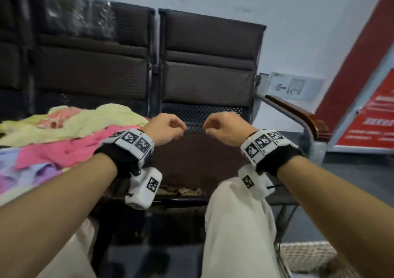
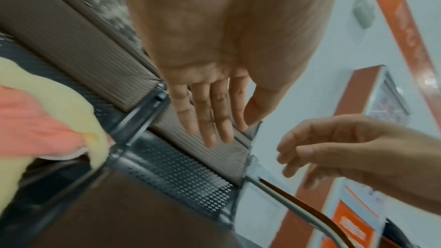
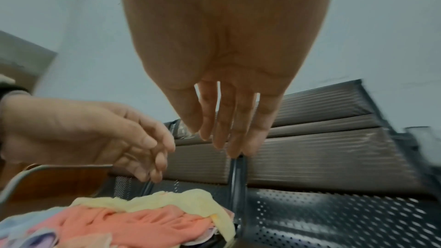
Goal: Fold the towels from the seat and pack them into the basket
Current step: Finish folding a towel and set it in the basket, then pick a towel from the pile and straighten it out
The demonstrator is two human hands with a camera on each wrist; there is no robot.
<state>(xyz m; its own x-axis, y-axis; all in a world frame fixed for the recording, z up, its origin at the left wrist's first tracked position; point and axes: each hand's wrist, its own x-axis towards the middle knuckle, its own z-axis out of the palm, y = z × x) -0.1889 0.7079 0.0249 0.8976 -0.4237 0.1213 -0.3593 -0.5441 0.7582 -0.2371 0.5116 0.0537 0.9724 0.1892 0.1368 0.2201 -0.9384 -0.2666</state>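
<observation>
Towels, a loose heap of soft crumpled cloth in pale yellow, pink and lilac (image 1: 70, 137), lie on the left seat of the dark padded bench with perforated metal (image 1: 200, 115). My left hand (image 1: 165, 129) and right hand (image 1: 226, 130) hover over the bare right seat, fingers relaxed and apart, holding nothing. Risk: layers are tangled, so grabbing one edge may drag several off onto the floor. Basket not in view.

Towels (image 1: 70, 137) lie heaped on the seat (image 1: 198, 158) left of both hands.
</observation>
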